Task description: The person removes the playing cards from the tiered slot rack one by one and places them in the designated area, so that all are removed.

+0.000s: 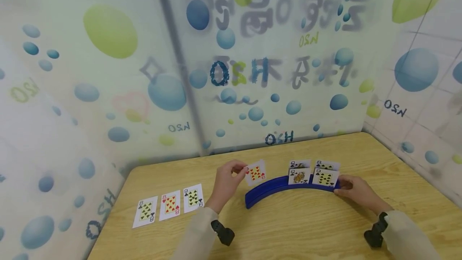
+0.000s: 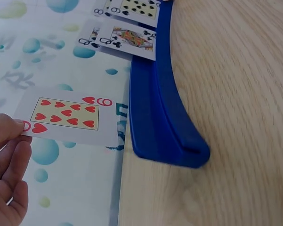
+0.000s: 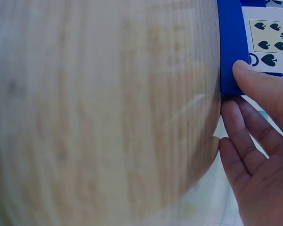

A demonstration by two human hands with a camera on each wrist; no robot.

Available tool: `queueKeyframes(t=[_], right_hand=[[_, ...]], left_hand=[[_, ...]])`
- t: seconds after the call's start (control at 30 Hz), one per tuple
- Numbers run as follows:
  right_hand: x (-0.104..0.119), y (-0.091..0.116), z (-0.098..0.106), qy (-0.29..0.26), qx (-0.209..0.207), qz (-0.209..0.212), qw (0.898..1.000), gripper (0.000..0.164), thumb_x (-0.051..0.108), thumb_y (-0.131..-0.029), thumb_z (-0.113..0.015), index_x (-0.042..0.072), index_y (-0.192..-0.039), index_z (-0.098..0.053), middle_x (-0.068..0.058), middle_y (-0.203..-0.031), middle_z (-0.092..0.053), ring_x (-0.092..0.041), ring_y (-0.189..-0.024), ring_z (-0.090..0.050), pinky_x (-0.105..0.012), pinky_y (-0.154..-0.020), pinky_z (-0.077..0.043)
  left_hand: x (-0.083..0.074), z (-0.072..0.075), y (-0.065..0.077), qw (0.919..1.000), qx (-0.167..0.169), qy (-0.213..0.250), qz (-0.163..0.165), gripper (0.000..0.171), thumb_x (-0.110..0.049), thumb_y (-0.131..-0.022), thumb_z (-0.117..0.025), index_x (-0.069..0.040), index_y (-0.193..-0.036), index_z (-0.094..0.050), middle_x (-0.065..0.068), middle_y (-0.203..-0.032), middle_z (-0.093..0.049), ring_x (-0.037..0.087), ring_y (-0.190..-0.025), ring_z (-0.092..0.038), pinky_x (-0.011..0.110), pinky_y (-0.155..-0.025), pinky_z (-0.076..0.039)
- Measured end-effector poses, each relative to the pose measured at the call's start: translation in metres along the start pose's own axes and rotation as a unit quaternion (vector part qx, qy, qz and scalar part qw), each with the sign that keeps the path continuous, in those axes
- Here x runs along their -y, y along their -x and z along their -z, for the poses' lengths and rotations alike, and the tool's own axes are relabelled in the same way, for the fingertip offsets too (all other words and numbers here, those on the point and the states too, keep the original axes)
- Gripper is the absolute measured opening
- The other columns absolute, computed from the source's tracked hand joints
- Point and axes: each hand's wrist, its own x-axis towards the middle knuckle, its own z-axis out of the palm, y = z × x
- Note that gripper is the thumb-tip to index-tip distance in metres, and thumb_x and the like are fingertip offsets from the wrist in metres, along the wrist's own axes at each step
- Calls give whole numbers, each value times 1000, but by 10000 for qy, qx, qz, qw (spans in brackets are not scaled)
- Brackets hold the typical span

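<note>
My left hand (image 1: 226, 183) pinches a nine of hearts playing card (image 1: 256, 173) at one corner between thumb and fingers. The card is held above the left part of a curved blue card holder (image 1: 265, 189), tilted, apart from its slot in the left wrist view. At the holder's right end, my right hand (image 1: 355, 191) grips it, with the thumb (image 3: 247, 70) on the front and the fingers behind. Two pairs of cards stand in the holder: a queen of clubs (image 1: 299, 176) before another queen, and a nine of spades (image 1: 325, 178) before an eight.
Left of my left forearm, three cards lie face up in a row: an eight of clubs (image 1: 145, 212), an eight of hearts (image 1: 170, 205) and a nine of clubs (image 1: 193, 198). The wooden table (image 1: 288, 228) ends at a patterned curtain (image 1: 252, 123) behind.
</note>
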Motion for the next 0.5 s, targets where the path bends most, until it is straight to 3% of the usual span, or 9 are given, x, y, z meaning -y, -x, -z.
queueKeyframes(t=[0.23,0.5], right_hand=[[-2,0,-1,55,-35,-22,10000,47,17,-80,-71,-12,-114,-54,-17,-99,-62,-27,-88,-59,-39,-72,-48],[1,0,-1,-22,-26,13,10000,46,15,-81,-70,-11,-114,-54,-16,-99,-62,-26,-87,-60,-37,-72,-49]], left_hand=[[8,21,0,9998,89,-99,152,8,-13,-85,-65,-9,-92,-68,-4,-80,-65,10,-70,-58,26,-65,-47],[29,51,1,9963,342,-435,655,8,-13,-85,-66,-10,-92,-68,-4,-81,-64,10,-73,-57,32,-70,-46]])
